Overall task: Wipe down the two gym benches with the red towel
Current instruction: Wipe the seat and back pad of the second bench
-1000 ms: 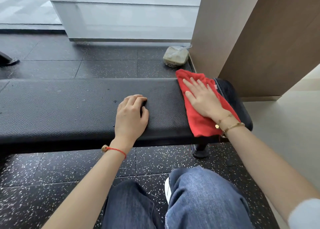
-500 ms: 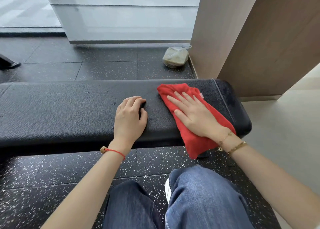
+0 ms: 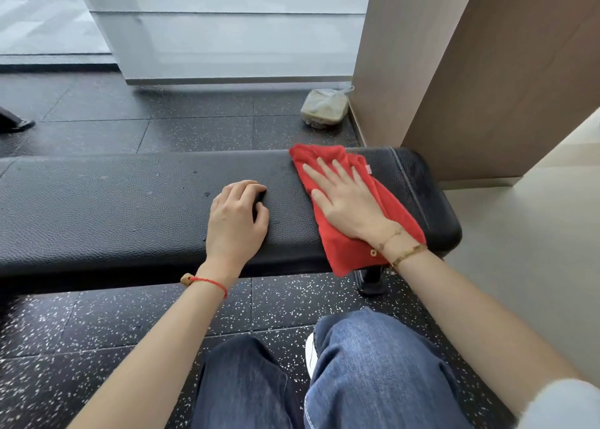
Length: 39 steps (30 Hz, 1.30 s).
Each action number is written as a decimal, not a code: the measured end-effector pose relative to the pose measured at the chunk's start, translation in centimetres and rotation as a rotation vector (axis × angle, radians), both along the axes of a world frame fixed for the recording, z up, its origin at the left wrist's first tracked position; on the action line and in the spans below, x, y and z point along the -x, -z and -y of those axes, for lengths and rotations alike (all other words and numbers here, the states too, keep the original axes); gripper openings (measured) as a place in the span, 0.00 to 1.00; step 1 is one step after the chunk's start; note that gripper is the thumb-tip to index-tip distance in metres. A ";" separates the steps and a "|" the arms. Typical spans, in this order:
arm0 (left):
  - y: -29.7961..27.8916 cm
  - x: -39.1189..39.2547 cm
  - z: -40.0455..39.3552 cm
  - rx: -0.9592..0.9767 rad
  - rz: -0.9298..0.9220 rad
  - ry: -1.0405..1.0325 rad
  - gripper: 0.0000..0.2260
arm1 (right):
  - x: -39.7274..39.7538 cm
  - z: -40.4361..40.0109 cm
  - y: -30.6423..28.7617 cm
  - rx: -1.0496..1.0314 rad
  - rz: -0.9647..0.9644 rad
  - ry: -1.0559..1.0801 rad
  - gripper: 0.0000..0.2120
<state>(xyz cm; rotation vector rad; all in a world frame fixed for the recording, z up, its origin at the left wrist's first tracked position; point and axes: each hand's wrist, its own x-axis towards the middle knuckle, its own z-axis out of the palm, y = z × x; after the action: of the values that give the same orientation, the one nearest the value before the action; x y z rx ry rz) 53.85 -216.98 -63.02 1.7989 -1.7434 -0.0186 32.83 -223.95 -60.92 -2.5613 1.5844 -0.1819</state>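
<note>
1 red towel (image 3: 349, 230) is lying across the right end of the black padded worktop (image 3: 113, 208), its far corner reaching the back edge and its near corner hanging over the front edge. The right hand (image 3: 344, 198) is pressing flat on the towel, fingers straight and spread, pointing toward the far left; this grip is not curling round the cloth. 2 thin gold bracelets (image 3: 401, 250) are sitting on that wrist. The left hand (image 3: 235, 219) is resting on the bare worktop, just left of the towel and apart from it, fingers curled under with the knuckles up, holding nothing. A red string bracelet (image 3: 207, 282) is circling the left wrist. Below, 2 knees in blue jeans (image 3: 367, 373) are showing over the speckled black floor (image 3: 97, 324). Beyond the worktop, a clear bag holding a container (image 3: 324, 107) is sitting on the floor against a beige wall (image 3: 454, 71).
</note>
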 end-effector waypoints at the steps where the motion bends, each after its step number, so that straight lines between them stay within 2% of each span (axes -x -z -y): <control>1: 0.1 -0.1 0.0 0.003 -0.001 0.004 0.11 | 1.0 -1.2 0.1 0.024 0.002 -0.019 0.25; 3: 0.2 -0.2 0.0 0.008 0.001 0.008 0.11 | 3.5 -3.0 0.4 0.056 0.019 0.002 0.25; 6: 0.3 -0.2 0.1 0.013 0.000 0.010 0.11 | 7.5 -2.7 0.7 0.070 0.024 0.149 0.25; 10: 0.3 -0.3 0.1 0.013 0.013 0.009 0.11 | 10.1 2.4 0.4 -0.001 -0.010 0.320 0.25; 14: 0.2 -0.1 0.1 0.012 0.015 -0.005 0.11 | 9.3 5.4 0.2 -0.042 0.000 0.357 0.25; 24: 0.2 0.3 -0.1 -0.018 0.041 -0.003 0.12 | 6.3 -2.8 0.9 0.011 0.023 0.167 0.26; 30: 0.1 0.3 -0.2 -0.024 0.046 -0.004 0.12 | 4.0 -1.8 0.0 -0.048 0.039 0.091 0.25; 39: -0.4 0.6 -0.1 -0.036 0.022 -0.029 0.13 | -6.9 -0.2 0.1 -0.053 0.073 -0.091 0.24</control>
<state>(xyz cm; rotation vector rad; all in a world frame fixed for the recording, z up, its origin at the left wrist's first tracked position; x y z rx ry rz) 53.27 -216.86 -62.60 1.8559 -1.7427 -0.0183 39.73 -223.73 -61.01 -2.5496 1.4246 -0.2181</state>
